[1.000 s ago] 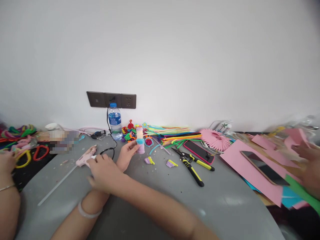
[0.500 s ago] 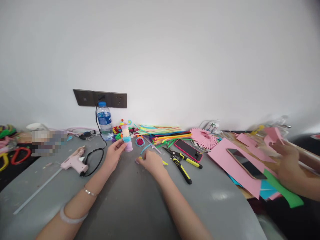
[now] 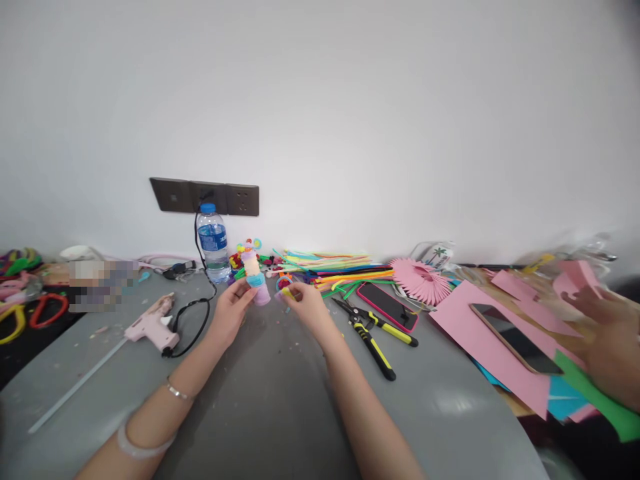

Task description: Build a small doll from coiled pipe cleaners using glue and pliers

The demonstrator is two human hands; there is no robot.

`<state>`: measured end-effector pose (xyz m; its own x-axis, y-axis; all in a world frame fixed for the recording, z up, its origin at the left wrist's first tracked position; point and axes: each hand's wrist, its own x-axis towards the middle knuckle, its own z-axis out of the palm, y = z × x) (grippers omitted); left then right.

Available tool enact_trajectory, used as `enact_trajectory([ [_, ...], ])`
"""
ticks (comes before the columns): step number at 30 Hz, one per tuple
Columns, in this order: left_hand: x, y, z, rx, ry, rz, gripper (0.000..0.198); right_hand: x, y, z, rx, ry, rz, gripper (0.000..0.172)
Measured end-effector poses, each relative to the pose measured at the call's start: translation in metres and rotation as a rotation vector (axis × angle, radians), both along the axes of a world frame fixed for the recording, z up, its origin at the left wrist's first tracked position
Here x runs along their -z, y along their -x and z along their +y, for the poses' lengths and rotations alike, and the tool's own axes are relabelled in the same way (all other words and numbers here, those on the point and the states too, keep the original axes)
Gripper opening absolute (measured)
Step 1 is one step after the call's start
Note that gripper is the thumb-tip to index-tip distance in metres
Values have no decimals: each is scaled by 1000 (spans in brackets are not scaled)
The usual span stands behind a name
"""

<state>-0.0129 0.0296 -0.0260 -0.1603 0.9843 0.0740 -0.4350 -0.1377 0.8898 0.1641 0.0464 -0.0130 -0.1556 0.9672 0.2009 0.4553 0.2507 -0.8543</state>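
Note:
My left hand (image 3: pixel 234 308) is closed around the lower part of a small pipe-cleaner figure (image 3: pixel 254 272), held upright with a lilac base, a blue band, a cream middle and round coloured bits on top. Just right of it, my right hand (image 3: pixel 306 305) pinches a small lilac and yellow piece (image 3: pixel 285 294), whose exact shape is too small to tell. A narrow gap separates that piece from the figure's base. Behind both hands lies a bundle of coloured pipe cleaners (image 3: pixel 345 270).
A pink glue gun (image 3: pixel 153 330) with a cord lies left, near a water bottle (image 3: pixel 213 247). Yellow-black pliers (image 3: pixel 370 337), a pink-cased phone (image 3: pixel 387 307) and pink paper (image 3: pixel 493 340) with another phone (image 3: pixel 515 339) lie right. Another person's hand (image 3: pixel 607 333) works there.
My right hand has lifted from the table and come up closer to the figure with the small piece in its fingers. The view has shifted slightly; the figure stays in my left hand.

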Motion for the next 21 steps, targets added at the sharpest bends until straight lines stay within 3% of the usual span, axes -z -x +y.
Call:
enact_trajectory([
  [4, -1, 0, 0, -2, 11, 18, 38, -1, 12, 14, 24, -94, 308, 19],
  [10, 8, 1, 1, 10, -24, 109, 39, 12, 30, 8, 30, -78, 539, 18],
  [21, 5, 0, -4, 32, -30, 291, 43, 10, 26, 1, 39, -102, 545, 21],
])
